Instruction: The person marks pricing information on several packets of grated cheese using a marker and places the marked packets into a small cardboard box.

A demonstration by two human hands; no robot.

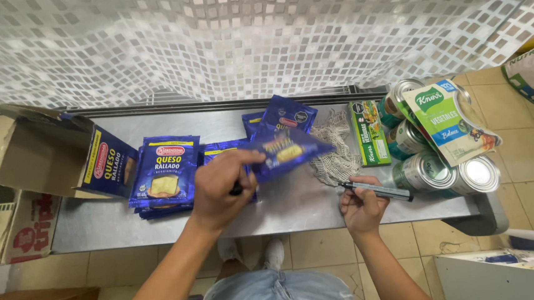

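Note:
My left hand (221,188) holds a blue foil packet (284,151) of grated cheese, lifted and blurred above the steel shelf (103,224). My right hand (361,205) grips a dark marker pen (379,191) near the shelf's front edge. A stack of the same blue packets (165,174) lies left of my left hand. More blue packets (286,115) lie behind the held one.
An open cardboard box (61,157) with a blue printed side stands at the left. A piece of mesh netting (336,154), a green soup carton (368,133), several tin cans (431,170) and a green-and-white pouch (450,121) sit at the right. A tiled wall rises behind.

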